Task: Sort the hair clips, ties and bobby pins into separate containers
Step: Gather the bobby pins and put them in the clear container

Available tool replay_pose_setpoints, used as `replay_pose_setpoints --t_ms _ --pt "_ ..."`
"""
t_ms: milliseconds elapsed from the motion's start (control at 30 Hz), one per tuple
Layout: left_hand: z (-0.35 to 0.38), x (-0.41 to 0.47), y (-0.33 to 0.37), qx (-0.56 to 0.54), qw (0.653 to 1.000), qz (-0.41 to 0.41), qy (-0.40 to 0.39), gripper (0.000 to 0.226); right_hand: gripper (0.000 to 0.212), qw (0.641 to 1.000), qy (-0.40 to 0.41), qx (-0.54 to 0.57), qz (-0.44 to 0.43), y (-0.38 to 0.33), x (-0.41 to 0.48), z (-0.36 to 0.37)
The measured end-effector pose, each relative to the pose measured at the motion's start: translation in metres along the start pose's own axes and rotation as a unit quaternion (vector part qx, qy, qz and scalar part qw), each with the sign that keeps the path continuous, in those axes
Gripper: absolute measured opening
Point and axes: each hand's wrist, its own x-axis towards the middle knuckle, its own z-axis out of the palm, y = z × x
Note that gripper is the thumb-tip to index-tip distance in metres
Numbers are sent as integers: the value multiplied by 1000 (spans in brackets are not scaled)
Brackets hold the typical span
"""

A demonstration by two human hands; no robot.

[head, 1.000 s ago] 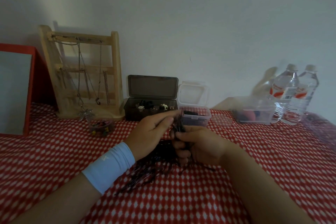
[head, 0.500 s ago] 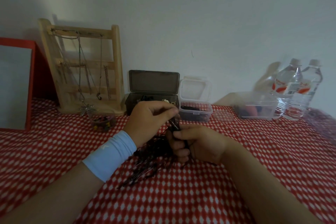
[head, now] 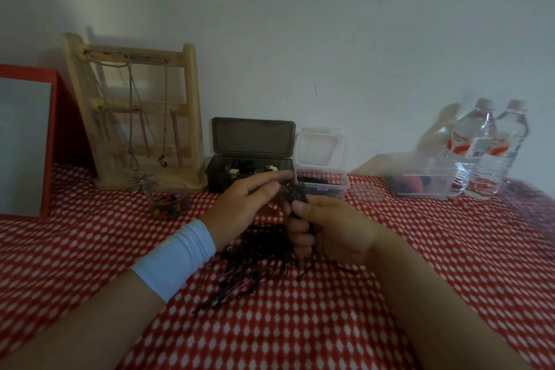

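My right hand (head: 332,228) is closed around a bundle of black bobby pins (head: 297,195) that stick up above its thumb. My left hand (head: 244,204), with a pale blue wristband, pinches the top of that bundle with thumb and fingers. A loose pile of black bobby pins (head: 249,264) lies on the red-and-white cloth under both hands. Behind them stand an open dark box (head: 240,180) with clips, a small clear box (head: 333,186) holding dark pins, and a larger clear tub (head: 423,179) with dark and pink items.
A wooden jewellery stand (head: 132,120) with hanging chains is at the back left, beside a red-framed board (head: 27,141). A small clear cup (head: 169,204) of coloured bits sits before the stand. Two water bottles (head: 492,150) stand at the back right against the wall.
My left hand has stayed at the top of the bundle, its fingers shifting a little further right. The right hand keeps its grip. The view has tilted slightly.
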Motion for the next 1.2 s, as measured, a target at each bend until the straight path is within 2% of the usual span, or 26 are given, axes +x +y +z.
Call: replay_pose_setpoints --t_ms 167,233,333,467,633,700,800,933,1000,1067,1200 --pt "-1 -1 -1 104 994 11 -44 26 18 999 25 19 -11 -4 -1 -2" --pt "-2 1 -4 138 990 22 -3 20 17 999 39 8 -7 -3 0 0" --pt "-8 4 -9 166 980 34 102 18 16 998 56 -2 2 -3 0 -1" --pt "-13 5 -7 119 981 38 148 19 20 995 99 -14 17 -2 2 -9" --pt "-2 -3 0 88 996 -17 29 13 25 989 139 33 -40 -1 8 -8" --pt "7 -5 2 87 996 -37 -4 23 28 991 123 19 -50 0 8 -7" --pt "13 -5 4 74 996 -52 -10 35 24 992 107 -25 -60 1 6 -5" --pt "15 -7 8 71 996 -54 -9 40 26 985 124 -107 -54 0 4 -6" --pt "16 -9 10 108 992 -53 -36 40 29 980 134 -136 -50 1 5 -5" --pt "16 -11 11 175 983 -41 -48 35 31 980 151 -106 -69 2 6 -7" --pt "7 -4 16 239 966 51 80 17 25 981 166 -7 -97 -3 7 -12"
